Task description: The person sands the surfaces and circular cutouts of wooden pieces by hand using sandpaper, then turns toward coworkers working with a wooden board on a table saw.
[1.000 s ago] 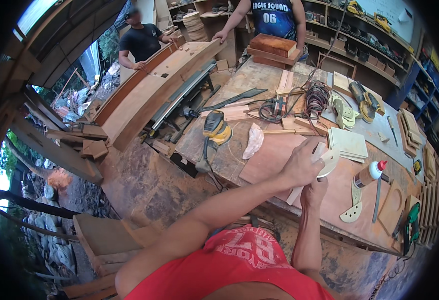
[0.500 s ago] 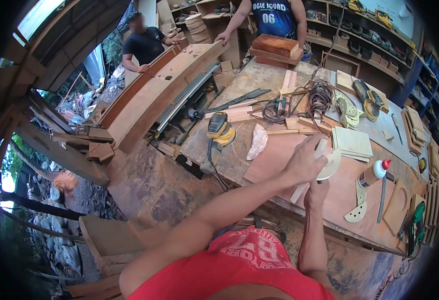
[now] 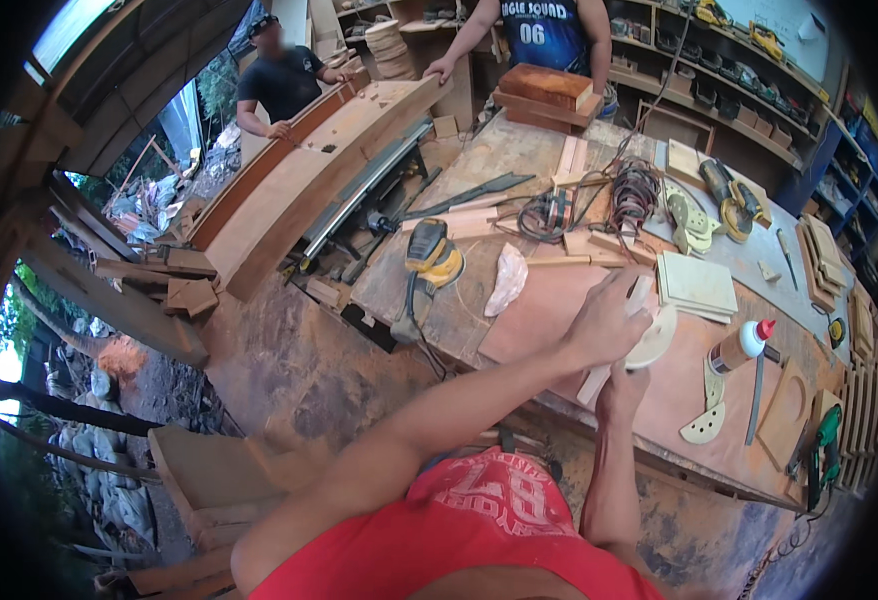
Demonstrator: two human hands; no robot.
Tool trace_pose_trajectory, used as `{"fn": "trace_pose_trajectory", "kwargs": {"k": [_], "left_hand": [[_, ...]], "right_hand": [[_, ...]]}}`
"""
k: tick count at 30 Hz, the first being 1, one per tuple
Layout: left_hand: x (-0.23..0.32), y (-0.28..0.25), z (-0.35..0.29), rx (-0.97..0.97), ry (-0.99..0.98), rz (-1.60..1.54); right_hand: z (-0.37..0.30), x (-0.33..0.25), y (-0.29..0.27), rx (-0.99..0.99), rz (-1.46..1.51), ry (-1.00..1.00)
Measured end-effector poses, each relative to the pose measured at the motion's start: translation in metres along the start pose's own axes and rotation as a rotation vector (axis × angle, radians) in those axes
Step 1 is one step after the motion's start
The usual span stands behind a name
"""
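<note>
Over the near side of the workbench, my two hands are close together. My left hand (image 3: 604,322) is closed around a narrow pale wooden strip (image 3: 592,384), which sticks out above and below the fist. My right hand (image 3: 619,392), just below it, is closed on the lower edge of a pale round disc (image 3: 656,342), probably a sanding disc, held against the strip. The right fingers are partly hidden. Beyond the hands lies a stack of thin pale square panels (image 3: 697,284). A brown-and-white bottle with a red cap (image 3: 742,348) stands to the right.
A yellow-black sander (image 3: 433,255) and a pale cloth (image 3: 508,280) lie left on the workbench (image 3: 389,290). Further back are coiled cords (image 3: 635,195), sanding discs (image 3: 694,225) and another sander (image 3: 732,205). Two people stand at a long wooden piece (image 3: 309,190). A green tool (image 3: 831,450) is near right.
The view has shifted slightly. The disc now shows more of its flat face beside my left hand. Both hands keep their hold.
</note>
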State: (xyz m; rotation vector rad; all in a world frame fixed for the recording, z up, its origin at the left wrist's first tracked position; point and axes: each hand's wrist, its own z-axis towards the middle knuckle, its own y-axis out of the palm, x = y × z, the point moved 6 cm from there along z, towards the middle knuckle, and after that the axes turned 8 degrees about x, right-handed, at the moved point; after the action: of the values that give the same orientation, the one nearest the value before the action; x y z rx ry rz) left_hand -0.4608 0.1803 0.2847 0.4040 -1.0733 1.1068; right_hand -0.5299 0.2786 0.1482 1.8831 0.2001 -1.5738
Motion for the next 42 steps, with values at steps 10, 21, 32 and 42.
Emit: {"fn": "trace_pose_trajectory", "kwargs": {"k": [10,21,32,42], "left_hand": [[0.005,0.0,-0.001,-0.011,0.02,-0.016],[-0.018,-0.005,0.01,-0.097,-0.154,0.214],[-0.015,-0.003,0.021,-0.093,-0.104,-0.008],[-0.017,0.001,0.017,-0.116,-0.2,-0.032]], "right_hand": [[0.009,0.001,0.004,-0.023,0.035,-0.069],[0.008,0.013,-0.001,-0.145,-0.005,-0.081],[0.005,0.02,0.001,-0.165,0.001,0.02],[0.011,0.034,0.002,-0.245,0.129,0.052]]}}
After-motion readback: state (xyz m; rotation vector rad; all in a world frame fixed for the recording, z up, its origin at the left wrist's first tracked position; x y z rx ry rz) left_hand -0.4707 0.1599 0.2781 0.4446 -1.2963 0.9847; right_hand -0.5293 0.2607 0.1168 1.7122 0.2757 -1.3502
